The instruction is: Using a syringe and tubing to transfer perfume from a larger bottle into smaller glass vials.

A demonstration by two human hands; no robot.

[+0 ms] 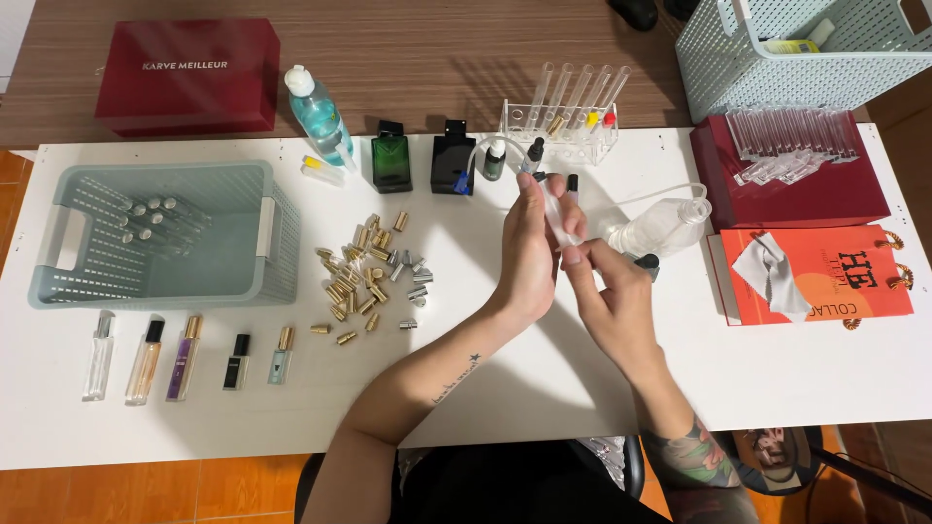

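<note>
Both grips clasp one slim clear glass vial (561, 221): left hand (529, 254) steadies it, right hand (604, 291) should work gently, keeping it upright above the white counter (505, 378)

I see the grey slotted plastic basket (262, 228) at the white table's (544, 388) left, five slim glass vials (184, 357) before it, scattered gold and silver metal caps (369, 277) to its right, and the clear acrylic tube rack (561, 136) behind my hands.

From my feed, both forearms are bare, no sleeves. The left hand (529, 257) carries no rings; its forearm has a small dark star tattoo with a line of script beside it. Below the right hand (607, 296), I see a large colourful floral tattoo. Dark clothing covers the lap.
</note>
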